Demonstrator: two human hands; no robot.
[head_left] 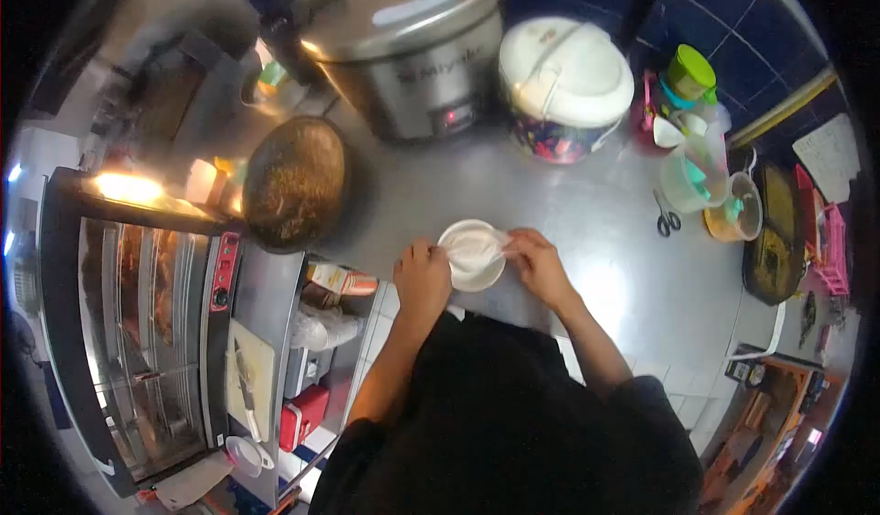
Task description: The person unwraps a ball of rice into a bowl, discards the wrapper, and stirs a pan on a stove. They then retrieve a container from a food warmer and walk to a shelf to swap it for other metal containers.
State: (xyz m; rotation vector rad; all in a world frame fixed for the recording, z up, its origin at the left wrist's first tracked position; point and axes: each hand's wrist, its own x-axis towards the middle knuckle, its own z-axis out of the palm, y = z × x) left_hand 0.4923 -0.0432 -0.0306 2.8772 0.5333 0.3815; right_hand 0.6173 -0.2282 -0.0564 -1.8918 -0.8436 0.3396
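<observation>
A small white bowl (478, 283) sits close in front of my body, over the steel counter. Thin, whitish plastic (474, 247) lies across it and bunches toward both sides. My left hand (423, 277) is closed at the bowl's left rim, its fingertips pinching the plastic's edge there. On the opposite side, my right hand (541, 266) pinches a gathered, see-through corner of the same plastic just past the rim. Whatever lies under the plastic is hard to make out.
Behind stand a large steel rice cooker (403, 75) and a lidded white pot (568, 84). A dark round board (295, 185) is to the left, above a glass-fronted warmer (147, 332). Scissors (667, 214), plastic tubs (733, 208) and a dark pan (775, 240) lie right.
</observation>
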